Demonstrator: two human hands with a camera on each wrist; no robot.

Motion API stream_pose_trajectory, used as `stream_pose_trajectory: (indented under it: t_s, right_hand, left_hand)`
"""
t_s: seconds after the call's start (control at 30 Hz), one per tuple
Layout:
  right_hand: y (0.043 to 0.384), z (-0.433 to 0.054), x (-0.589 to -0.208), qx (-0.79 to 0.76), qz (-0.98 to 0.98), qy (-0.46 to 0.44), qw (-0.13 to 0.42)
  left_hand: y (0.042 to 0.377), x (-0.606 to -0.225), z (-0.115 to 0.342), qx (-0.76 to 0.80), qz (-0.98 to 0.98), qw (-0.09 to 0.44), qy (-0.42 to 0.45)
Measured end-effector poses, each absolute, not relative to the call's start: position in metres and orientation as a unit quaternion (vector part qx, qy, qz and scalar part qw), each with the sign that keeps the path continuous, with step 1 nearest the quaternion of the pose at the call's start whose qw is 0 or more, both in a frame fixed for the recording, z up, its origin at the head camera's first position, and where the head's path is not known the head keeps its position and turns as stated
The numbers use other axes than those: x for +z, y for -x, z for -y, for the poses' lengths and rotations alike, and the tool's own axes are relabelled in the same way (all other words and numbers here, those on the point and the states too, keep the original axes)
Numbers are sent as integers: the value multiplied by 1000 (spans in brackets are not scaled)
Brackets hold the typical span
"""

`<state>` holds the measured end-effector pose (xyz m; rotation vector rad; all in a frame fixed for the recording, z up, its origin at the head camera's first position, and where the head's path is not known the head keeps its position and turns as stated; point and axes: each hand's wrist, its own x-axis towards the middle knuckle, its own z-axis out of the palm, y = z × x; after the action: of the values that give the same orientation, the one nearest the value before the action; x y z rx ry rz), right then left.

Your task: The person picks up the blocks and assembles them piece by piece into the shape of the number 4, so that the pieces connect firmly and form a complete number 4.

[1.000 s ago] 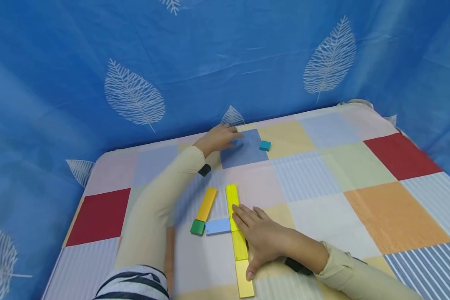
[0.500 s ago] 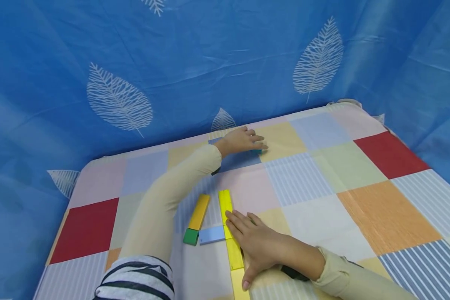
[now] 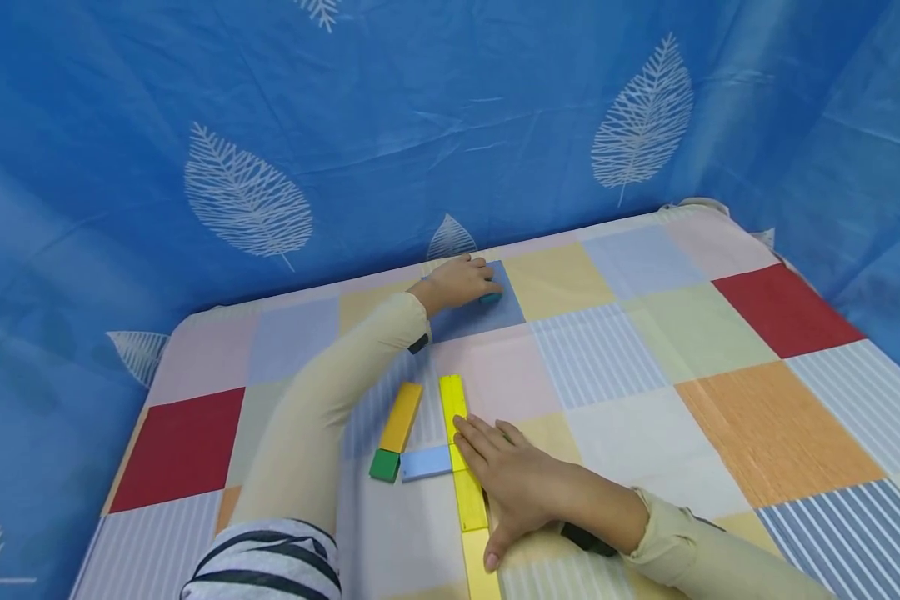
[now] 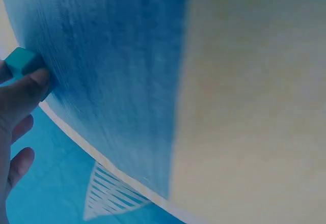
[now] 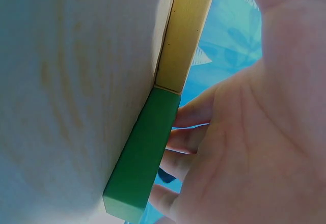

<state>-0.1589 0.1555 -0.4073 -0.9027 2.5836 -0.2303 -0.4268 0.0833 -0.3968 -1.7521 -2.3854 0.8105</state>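
Note:
At the far side of the cloth, my left hand pinches a small teal block between thumb and finger, close over the blue patch. My right hand lies with its fingers extended along a row of yellow blocks, its fingertips over the row and its thumb at the pale yellow block nearest me. Beside that palm, the right wrist view shows a long green block end to end with a yellowish block; the hand mostly hides the green one in the head view.
Left of the row, a light blue block juts out sideways to a small green block. An orange-yellow block slants away from the green one. A patchwork cloth covers the surface, and a blue leaf-print curtain hangs behind it.
My left hand has reached right to the teal block, taken hold of it and drawn it slightly left. My right hand stays on the block row; the head view has shifted a little.

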Motion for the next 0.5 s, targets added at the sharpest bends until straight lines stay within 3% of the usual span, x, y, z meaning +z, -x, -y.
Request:
stream_pose_trajectory:
  t_s: [0.5]
  right_hand:
    - [164, -148, -403, -116, -918, 317, 207]
  left_hand:
    - [399, -388, -3, 134, 850, 7, 509]
